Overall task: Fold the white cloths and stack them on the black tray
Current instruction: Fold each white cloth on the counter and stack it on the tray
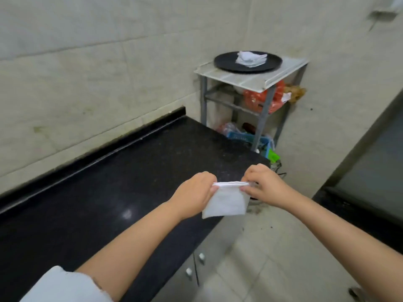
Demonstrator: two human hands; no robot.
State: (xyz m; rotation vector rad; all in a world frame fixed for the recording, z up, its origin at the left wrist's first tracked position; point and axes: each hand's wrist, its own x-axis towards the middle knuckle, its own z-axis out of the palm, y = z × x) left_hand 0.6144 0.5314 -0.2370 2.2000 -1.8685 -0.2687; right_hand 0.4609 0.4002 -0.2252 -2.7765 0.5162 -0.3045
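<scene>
A folded white cloth hangs in the air above the right end of the black counter. My left hand pinches its upper left corner and my right hand pinches its upper right corner. The folded top edge runs straight between the two hands. Farther off, a round black tray lies on a small rack in the corner. A loose pile of white cloths rests on the tray, right of its middle.
The rack's lower shelves hold a red bag, a blue basket and other items. Tiled walls stand behind the counter and rack. Cabinet doors with knobs sit under the counter. A dark doorway is at the right.
</scene>
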